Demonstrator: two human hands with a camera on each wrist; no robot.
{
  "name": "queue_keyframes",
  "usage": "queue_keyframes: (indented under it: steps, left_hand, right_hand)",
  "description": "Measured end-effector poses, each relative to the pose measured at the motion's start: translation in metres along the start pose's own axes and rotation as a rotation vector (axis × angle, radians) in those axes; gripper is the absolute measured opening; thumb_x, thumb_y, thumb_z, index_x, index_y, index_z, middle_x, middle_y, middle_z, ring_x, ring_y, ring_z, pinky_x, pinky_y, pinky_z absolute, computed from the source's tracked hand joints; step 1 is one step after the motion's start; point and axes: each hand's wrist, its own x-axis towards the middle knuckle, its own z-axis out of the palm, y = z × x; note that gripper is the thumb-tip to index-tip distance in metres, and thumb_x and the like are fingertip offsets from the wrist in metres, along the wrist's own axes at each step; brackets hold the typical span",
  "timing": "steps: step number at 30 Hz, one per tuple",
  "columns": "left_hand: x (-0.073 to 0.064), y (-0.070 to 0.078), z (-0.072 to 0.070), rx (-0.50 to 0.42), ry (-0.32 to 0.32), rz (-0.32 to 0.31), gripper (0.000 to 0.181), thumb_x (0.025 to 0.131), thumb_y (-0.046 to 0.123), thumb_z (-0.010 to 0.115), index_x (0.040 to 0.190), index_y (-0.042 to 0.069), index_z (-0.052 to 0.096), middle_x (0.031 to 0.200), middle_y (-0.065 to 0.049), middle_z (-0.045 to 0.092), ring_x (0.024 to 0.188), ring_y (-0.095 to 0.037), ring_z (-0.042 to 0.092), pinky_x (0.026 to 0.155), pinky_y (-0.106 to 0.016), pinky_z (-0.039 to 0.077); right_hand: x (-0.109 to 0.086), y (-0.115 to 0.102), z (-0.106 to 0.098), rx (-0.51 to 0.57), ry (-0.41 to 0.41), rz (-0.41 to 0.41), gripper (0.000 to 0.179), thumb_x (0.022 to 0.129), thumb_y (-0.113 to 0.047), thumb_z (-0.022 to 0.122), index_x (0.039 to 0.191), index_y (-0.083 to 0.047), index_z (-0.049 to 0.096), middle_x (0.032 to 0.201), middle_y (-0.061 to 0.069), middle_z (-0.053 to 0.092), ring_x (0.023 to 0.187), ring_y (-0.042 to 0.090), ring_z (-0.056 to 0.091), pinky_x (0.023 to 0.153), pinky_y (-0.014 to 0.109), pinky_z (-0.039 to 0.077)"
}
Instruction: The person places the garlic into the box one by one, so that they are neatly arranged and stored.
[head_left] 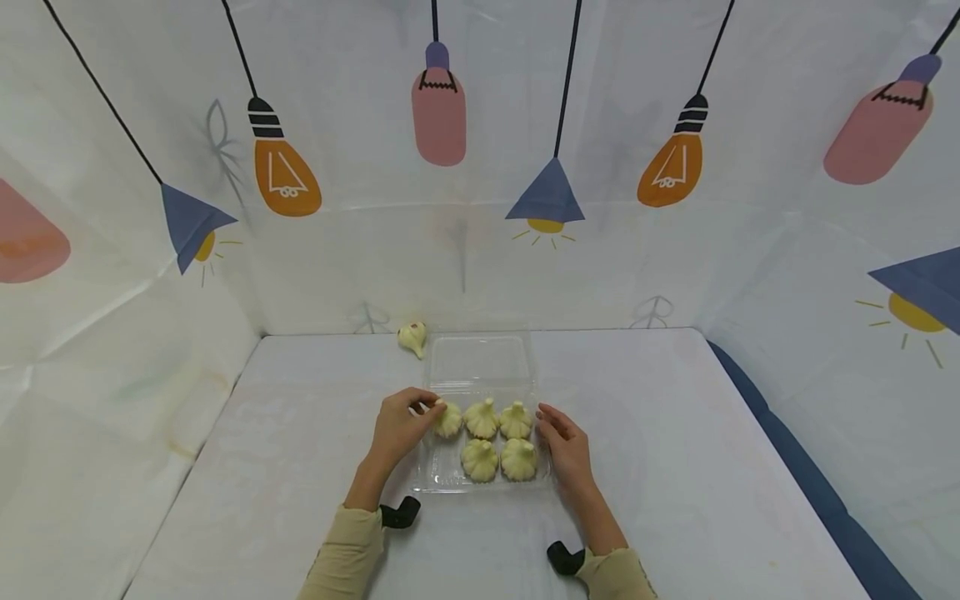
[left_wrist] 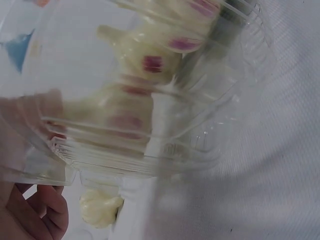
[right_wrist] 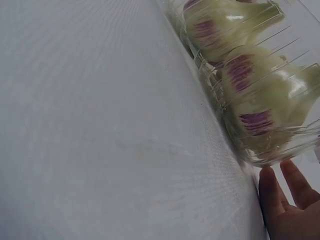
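Five pale garlic bulbs with purple marks sit in a clear plastic box point(head_left: 442, 482), three in the back row and two in front. At the back left, my left hand point(head_left: 396, 427) pinches the top of one garlic bulb point(head_left: 449, 422) with thumb and fingertip. Through the plastic wall, the left wrist view shows that garlic bulb point(left_wrist: 107, 112) blurred. My right hand point(head_left: 567, 450) is at the box's right side, its fingers point(right_wrist: 297, 182) extended and their tips right at the wall. The front left spot of the box holds no bulb.
The box's clear lid point(head_left: 480, 360) lies folded back behind it. Another garlic bulb point(head_left: 412, 337) lies on the white table point(head_left: 300, 467) left of the lid. A white sheet printed with lamps point(head_left: 480, 267) hangs around the table's back and sides.
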Motion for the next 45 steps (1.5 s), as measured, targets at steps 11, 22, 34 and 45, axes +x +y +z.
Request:
queue_keyframes:
  steps: [11,22,34,45]
  left_hand:
    - [-0.004,-0.003,0.003,0.03,-0.007,-0.018,0.015,0.077,0.017,0.084,0.088,0.011,0.075,0.077,0.007,0.068,0.067,-0.01,0.06,0.059,-0.027,0.05]
    - [-0.003,-0.005,0.005,0.05,-0.01,-0.001,0.015,0.077,0.017,0.084,0.089,0.012,0.076,0.079,0.006,0.069,0.069,-0.012,0.061,0.063,-0.029,0.052]
    - [-0.005,-0.008,0.007,0.075,0.007,0.044,0.017,0.077,0.018,0.085,0.089,0.01,0.076,0.078,0.004,0.07,0.07,-0.019,0.064,0.064,-0.032,0.052]
    - [-0.001,-0.012,0.006,0.092,-0.005,0.085,0.019,0.077,0.019,0.085,0.091,0.011,0.076,0.079,0.002,0.069,0.069,-0.021,0.064,0.063,-0.033,0.053]
  right_hand:
    - [-0.015,0.002,-0.002,-0.184,-0.031,-0.139,0.045,0.098,-0.011,0.057,0.143,-0.012,0.05,0.14,0.013,0.051,0.124,0.029,0.05,0.1,0.046,0.041]
    - [-0.026,-0.019,0.001,-0.181,-0.046,-0.1,0.045,0.098,-0.006,0.054,0.142,-0.006,0.048,0.14,0.018,0.05,0.127,0.032,0.047,0.088,0.026,0.046]
    - [-0.02,-0.002,0.0,-0.13,-0.115,-0.148,0.053,0.095,0.003,0.051,0.146,-0.004,0.042,0.146,0.022,0.041,0.131,0.038,0.043,0.097,0.036,0.045]
    - [-0.017,-0.002,0.001,-0.101,-0.089,-0.106,0.053,0.094,0.002,0.053,0.145,-0.01,0.046,0.146,0.013,0.044,0.133,0.029,0.043,0.1,0.041,0.042]
